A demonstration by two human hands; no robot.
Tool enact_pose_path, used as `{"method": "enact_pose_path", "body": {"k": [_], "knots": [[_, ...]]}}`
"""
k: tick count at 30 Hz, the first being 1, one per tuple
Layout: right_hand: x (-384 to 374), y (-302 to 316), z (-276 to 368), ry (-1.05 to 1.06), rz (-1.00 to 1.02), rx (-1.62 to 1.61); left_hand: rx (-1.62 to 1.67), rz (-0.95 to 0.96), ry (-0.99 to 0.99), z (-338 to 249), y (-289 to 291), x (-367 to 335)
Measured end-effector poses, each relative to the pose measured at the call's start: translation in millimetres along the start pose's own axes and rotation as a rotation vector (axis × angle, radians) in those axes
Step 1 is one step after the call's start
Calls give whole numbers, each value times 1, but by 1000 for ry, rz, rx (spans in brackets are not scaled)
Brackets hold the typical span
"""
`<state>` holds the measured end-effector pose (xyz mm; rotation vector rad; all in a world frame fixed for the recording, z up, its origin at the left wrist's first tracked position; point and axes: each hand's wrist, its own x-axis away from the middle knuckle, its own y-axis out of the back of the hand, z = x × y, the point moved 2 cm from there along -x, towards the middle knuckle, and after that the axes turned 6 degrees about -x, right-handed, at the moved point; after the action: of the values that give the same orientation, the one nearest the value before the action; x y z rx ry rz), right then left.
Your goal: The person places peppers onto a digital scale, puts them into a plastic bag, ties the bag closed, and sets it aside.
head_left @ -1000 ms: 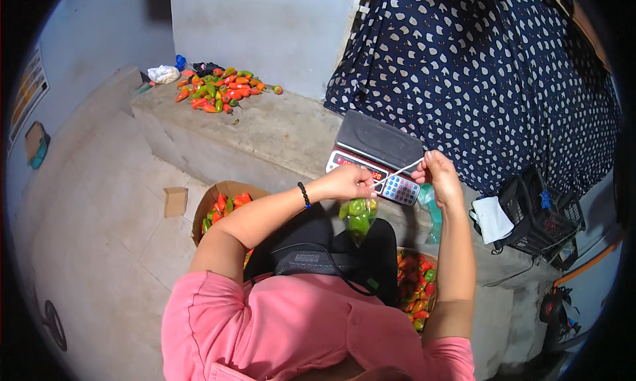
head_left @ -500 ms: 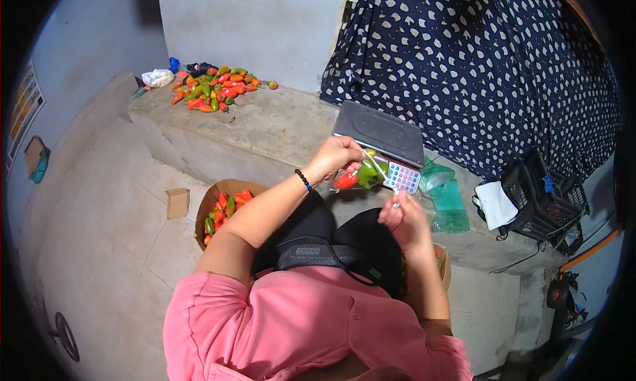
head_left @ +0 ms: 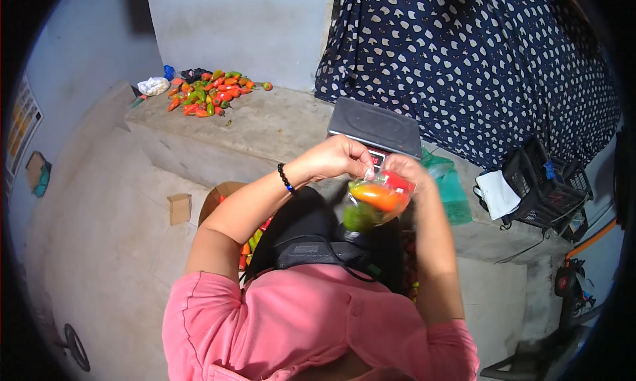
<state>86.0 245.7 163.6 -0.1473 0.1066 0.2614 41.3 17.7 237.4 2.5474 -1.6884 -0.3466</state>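
Observation:
A clear plastic bag of peppers (head_left: 377, 197), with red, orange and green ones inside, hangs above my lap. At its gathered neck, the fingers of my left hand (head_left: 350, 157) are closed in a pinch. My right hand (head_left: 409, 171) is curled closed at the bag's upper right side, slightly smeared by motion, its fingertips partly hidden. Just beyond both hands, a black scale (head_left: 374, 124) with a lit red display rests on the concrete ledge (head_left: 271, 126).
Loose red, orange and green peppers (head_left: 211, 93) are heaped on the ledge at the far left. Green plastic bags (head_left: 457, 199) lie right of the scale, near black crates (head_left: 546, 189) with a white cloth (head_left: 498, 194). A cardboard box (head_left: 211, 199) of peppers stands beside my left leg.
The bag has turned and swung nearer to me, clear of the scale's front. My right hand has moved up and away from me, close to the left. The scale's keypad is now hidden.

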Motion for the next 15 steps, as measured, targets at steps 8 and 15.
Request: {"method": "enact_pose_path", "body": {"k": [8, 15], "knots": [[-18, -36, 50, -376, -230, 443, -272, -431, 214, 106, 50, -48], [9, -116, -35, -12, -251, -965, 748, -490, 180, 100, 1, -69]]}}
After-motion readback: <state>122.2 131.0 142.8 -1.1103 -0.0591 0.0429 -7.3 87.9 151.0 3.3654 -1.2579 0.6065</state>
